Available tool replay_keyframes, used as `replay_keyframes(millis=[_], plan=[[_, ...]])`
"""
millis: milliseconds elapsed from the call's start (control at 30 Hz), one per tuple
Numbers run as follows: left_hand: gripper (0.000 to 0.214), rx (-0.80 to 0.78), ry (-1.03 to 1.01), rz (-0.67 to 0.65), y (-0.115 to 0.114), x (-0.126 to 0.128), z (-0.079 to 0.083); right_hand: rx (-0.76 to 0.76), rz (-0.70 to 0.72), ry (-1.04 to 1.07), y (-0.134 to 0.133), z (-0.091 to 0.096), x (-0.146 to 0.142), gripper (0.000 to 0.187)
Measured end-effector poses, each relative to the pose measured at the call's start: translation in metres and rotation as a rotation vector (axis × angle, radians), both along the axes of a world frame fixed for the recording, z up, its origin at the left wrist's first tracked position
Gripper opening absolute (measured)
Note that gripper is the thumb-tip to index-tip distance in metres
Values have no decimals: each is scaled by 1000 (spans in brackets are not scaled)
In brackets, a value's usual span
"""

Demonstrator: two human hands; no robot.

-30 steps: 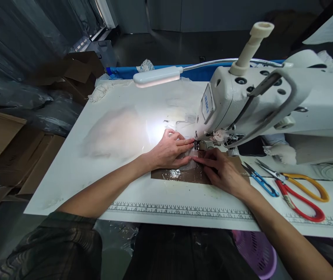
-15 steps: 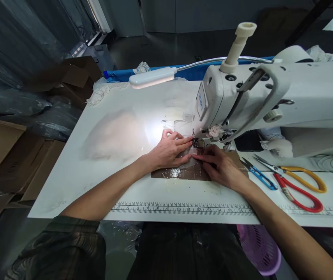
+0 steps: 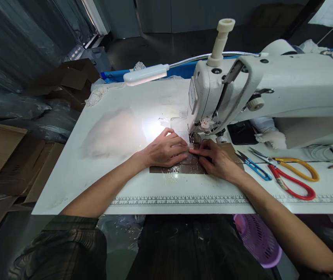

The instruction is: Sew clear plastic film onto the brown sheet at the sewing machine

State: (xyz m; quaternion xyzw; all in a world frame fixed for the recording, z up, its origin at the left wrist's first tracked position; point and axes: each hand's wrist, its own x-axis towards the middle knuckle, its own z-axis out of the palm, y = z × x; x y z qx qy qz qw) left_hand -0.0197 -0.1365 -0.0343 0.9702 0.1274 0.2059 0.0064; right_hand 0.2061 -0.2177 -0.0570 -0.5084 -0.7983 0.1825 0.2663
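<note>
My left hand (image 3: 168,149) lies palm down on a sheer white fabric (image 3: 180,136), its fingers spread lightly and pointing at the needle area. From the right, my right hand (image 3: 217,159) reaches in with bent fingers, and its index fingertip meets the fabric's edge just in front of the presser foot (image 3: 192,137). The thumb sits tucked low, and the fabric between these fingers is mostly hidden. Both hands rest over a brown, tape-covered panel (image 3: 162,170) in the tabletop. Above them stands the head of a white sewing machine (image 3: 204,95).
Blue thread snips (image 3: 255,166), yellow-handled scissors (image 3: 299,165) and red-handled scissors (image 3: 293,184) lie to the right. A lamp (image 3: 145,74) lights the needle area. A printed ruler (image 3: 178,202) runs along the front edge. Cardboard boxes (image 3: 5,151) stand left; a purple basket (image 3: 259,241) is below.
The view has shifted, so the machine appears further left. My left fingers have drawn back slightly from the presser foot; my right hand stays by the fabric's edge.
</note>
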Motion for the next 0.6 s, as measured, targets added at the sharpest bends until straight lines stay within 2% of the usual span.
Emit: replay_keyframes(millis=[67, 133, 333, 600], plan=[[19, -17, -16, -106, -2, 1, -1, -3, 4, 1, 0, -1, 0, 37], [20, -15, -7, -153, -4, 2, -2, -3, 3, 4, 0, -1, 1, 38], [22, 12, 84, -137, -3, 2, -3, -3, 6, 0, 0, -3, 2, 41], [23, -10, 42, -92, -7, 4, -1, 16, 9, -19, 0, -5, 2, 44]])
